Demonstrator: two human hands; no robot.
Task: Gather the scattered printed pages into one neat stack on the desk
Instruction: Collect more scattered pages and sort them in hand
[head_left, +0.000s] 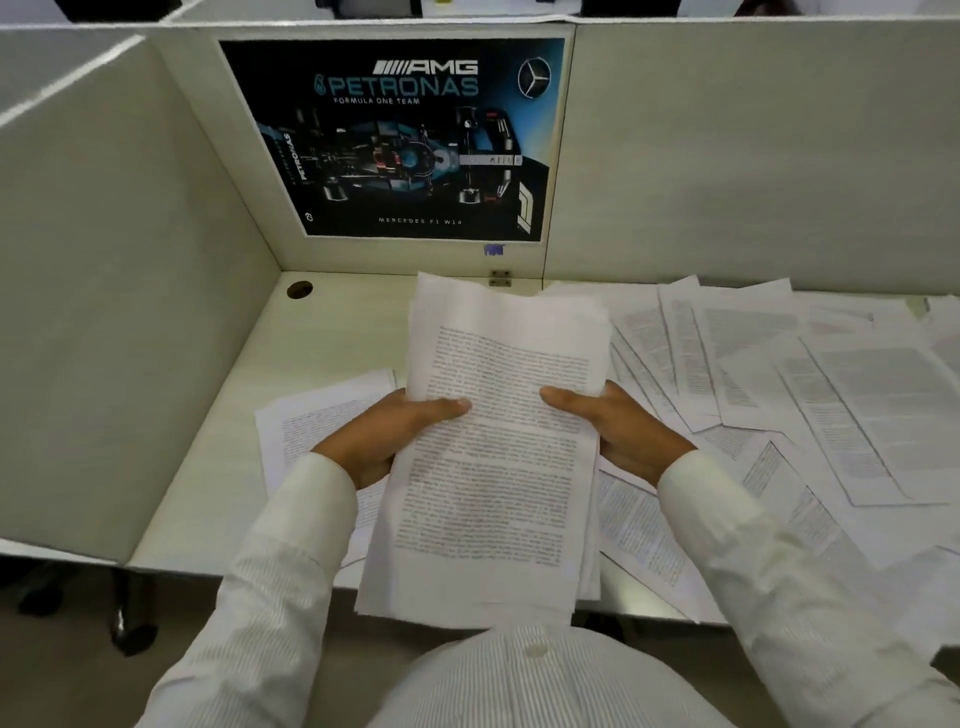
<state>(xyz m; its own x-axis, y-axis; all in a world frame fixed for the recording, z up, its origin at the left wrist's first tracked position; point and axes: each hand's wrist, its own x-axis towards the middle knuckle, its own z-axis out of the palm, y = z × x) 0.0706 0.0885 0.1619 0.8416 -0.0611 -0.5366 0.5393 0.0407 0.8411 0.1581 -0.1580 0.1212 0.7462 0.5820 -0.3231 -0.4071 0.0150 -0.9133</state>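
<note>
Head view, page stack (493, 467) between left hand (384, 436), right hand (618, 431); thumbs on top

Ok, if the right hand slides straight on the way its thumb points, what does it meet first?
Probably the thumb of the left hand, across the top page of the held stack; nothing between.
</note>
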